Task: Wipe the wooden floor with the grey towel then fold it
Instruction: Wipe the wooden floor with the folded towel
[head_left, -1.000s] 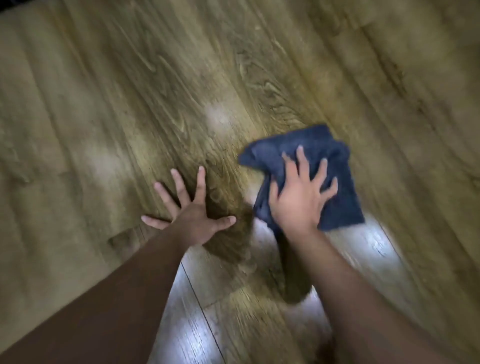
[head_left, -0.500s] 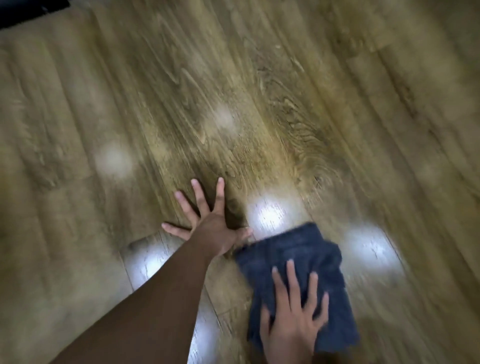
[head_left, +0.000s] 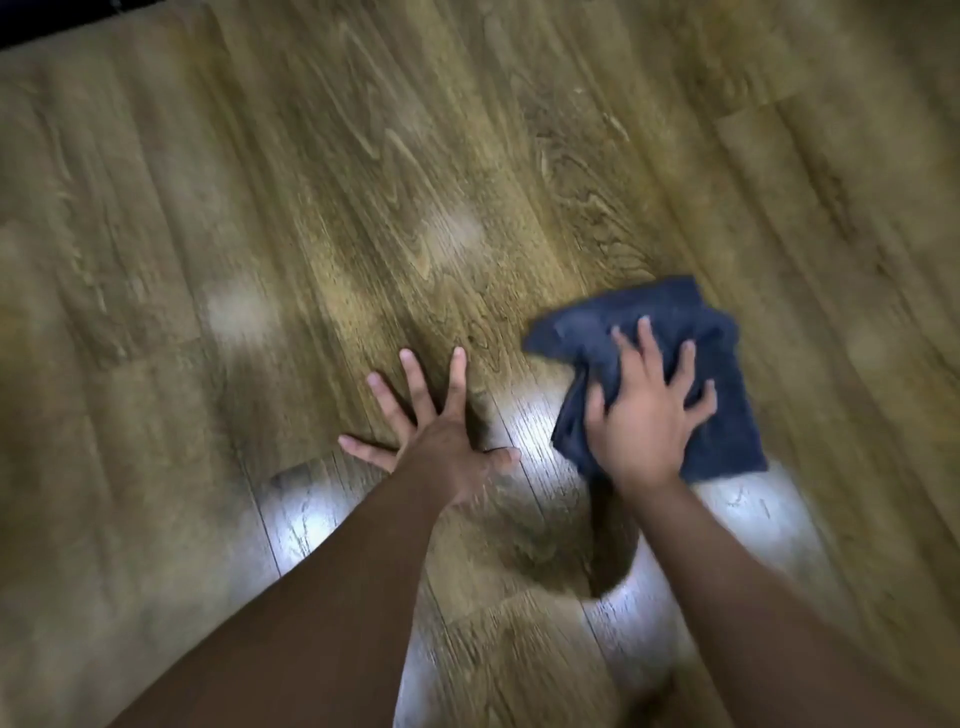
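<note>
The grey towel (head_left: 670, 322), dark blue-grey and bunched into a rough square, lies on the wooden floor (head_left: 363, 182) right of centre. My right hand (head_left: 647, 415) presses down on its near half with fingers spread. My left hand (head_left: 436, 421) rests flat on the bare floor to the left of the towel, fingers splayed and apart from the cloth. The frame is blurred by motion.
Brown wood-grain planks fill the view, with bright light reflections near my wrists (head_left: 524, 415). A dark edge (head_left: 62, 15) shows at the top left corner.
My right hand pulled the towel back toward me, then pushed it forward and to the right again. My left hand stayed planted on the floor.
</note>
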